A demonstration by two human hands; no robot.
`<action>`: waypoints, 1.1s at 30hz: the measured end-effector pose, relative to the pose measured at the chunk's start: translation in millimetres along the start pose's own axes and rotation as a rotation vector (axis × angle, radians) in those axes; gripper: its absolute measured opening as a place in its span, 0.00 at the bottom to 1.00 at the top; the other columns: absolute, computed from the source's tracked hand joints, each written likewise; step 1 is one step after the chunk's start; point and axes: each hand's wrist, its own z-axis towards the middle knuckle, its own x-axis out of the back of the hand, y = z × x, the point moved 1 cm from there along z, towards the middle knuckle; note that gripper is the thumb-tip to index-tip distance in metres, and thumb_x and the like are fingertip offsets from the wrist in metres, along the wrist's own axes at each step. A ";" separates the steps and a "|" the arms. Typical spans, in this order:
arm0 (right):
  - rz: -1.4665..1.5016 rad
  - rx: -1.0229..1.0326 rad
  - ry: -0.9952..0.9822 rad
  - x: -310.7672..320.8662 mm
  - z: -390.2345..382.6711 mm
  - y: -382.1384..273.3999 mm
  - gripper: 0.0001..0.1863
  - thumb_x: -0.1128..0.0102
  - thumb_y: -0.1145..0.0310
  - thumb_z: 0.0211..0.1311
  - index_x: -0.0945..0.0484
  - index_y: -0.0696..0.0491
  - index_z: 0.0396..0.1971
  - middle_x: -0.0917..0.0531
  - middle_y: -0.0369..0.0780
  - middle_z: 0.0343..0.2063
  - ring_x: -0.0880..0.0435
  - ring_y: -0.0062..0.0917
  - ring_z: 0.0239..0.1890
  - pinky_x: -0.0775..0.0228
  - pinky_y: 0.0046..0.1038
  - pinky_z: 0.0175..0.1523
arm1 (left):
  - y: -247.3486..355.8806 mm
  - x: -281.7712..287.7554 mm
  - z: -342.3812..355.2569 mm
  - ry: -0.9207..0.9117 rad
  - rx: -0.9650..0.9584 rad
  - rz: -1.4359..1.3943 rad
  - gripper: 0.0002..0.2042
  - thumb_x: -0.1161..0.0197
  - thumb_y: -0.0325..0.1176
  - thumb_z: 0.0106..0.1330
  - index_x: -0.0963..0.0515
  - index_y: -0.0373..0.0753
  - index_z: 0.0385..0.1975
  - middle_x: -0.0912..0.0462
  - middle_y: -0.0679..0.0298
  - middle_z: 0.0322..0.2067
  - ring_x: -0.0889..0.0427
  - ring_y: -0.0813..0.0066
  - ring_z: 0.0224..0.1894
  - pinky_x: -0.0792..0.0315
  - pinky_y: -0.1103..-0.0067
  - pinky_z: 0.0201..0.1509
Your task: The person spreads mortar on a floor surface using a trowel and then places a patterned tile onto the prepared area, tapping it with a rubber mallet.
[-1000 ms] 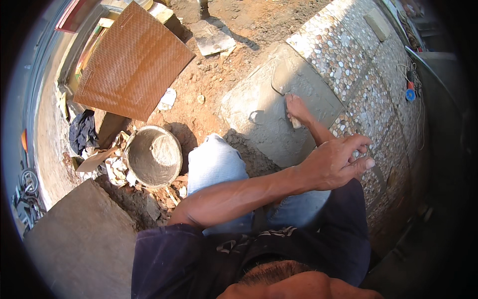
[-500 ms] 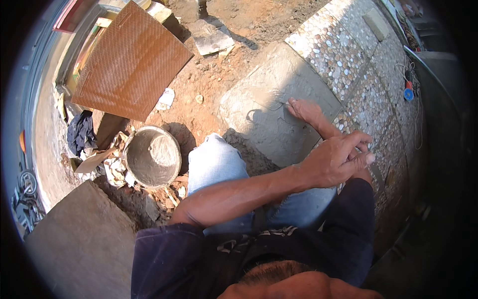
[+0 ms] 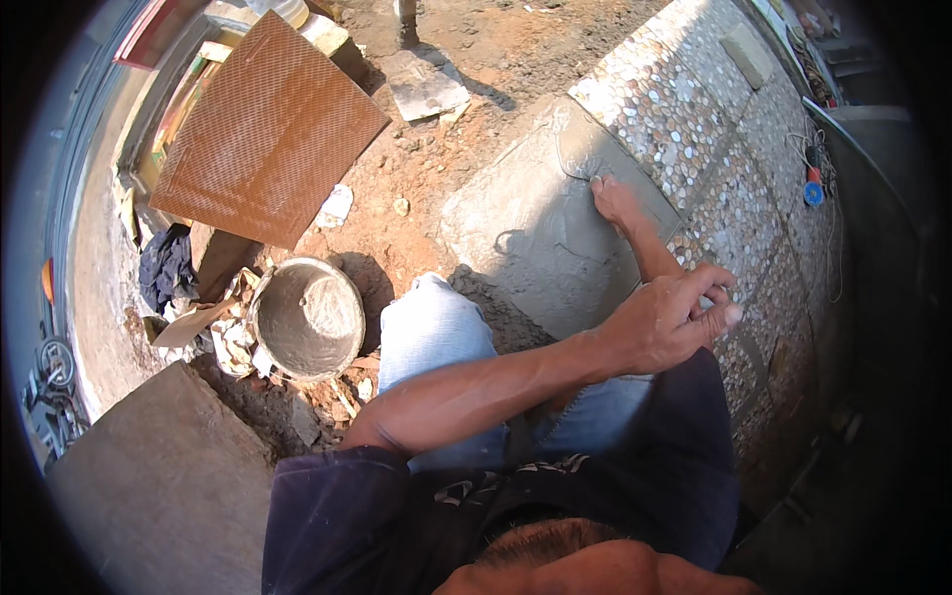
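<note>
Wet grey mortar (image 3: 535, 223) is spread in a rough square slab against the edge of the pebble paving (image 3: 654, 119). Over its right part reaches my right hand (image 3: 617, 201), fingers closed on a mortar-coloured tool. Only a thin, curved dark edge (image 3: 562, 159) of that tool shows beside the fist; its handle is hidden in the grip. My left forearm crosses in front of my body, and my left hand (image 3: 689, 309) hangs over my right arm. Its fingers are loosely bent, with thumb and forefinger apart and nothing seen between them.
A round bucket (image 3: 309, 319) with mortar residue stands left of my knee. Beyond it leans a brown textured board (image 3: 273, 129). Bare reddish soil (image 3: 416, 169), a flat block (image 3: 426, 84) and a dark cloth (image 3: 167, 268) lie around. A blue-and-red string reel (image 3: 813, 178) rests on the paving.
My right hand has moved slightly up and right across the mortar, and the curved tool edge now shows farther up. My left hand stays almost in place. The view has shifted slightly.
</note>
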 end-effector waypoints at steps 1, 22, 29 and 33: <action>0.134 -0.040 -0.066 -3.3 -1.9 -6.2 0.23 0.63 0.57 0.68 0.29 0.62 0.44 0.20 0.57 0.28 0.18 0.43 0.27 0.27 0.44 0.33 | -1.4 -1.1 0.2 0.006 -0.019 0.016 0.25 0.47 0.47 0.71 0.33 0.30 0.54 0.20 0.51 0.40 0.19 0.65 0.42 0.28 0.72 0.48; 0.308 0.018 0.177 -45.3 -105.0 37.2 0.20 0.60 0.61 0.68 0.25 0.63 0.41 0.19 0.54 0.36 0.19 0.49 0.43 0.27 0.44 0.46 | 7.4 16.1 9.4 0.180 0.025 0.001 0.28 0.54 0.52 0.72 0.37 0.32 0.59 0.22 0.51 0.47 0.21 0.70 0.45 0.29 0.74 0.52; 0.605 -0.249 -0.233 -29.8 -164.1 15.9 0.23 0.59 0.59 0.67 0.28 0.68 0.39 0.20 0.59 0.29 0.19 0.53 0.32 0.28 0.46 0.41 | 35.3 74.6 11.7 0.671 -0.134 -0.286 0.29 0.60 0.53 0.74 0.39 0.32 0.59 0.27 0.47 0.52 0.20 0.61 0.46 0.23 0.70 0.49; 0.156 -0.117 -0.073 -60.1 -191.2 27.9 0.22 0.61 0.60 0.68 0.29 0.66 0.43 0.19 0.58 0.30 0.17 0.50 0.35 0.26 0.46 0.42 | 30.3 69.7 12.1 0.647 -0.088 -0.332 0.28 0.61 0.51 0.74 0.40 0.32 0.60 0.28 0.47 0.54 0.21 0.61 0.46 0.23 0.70 0.49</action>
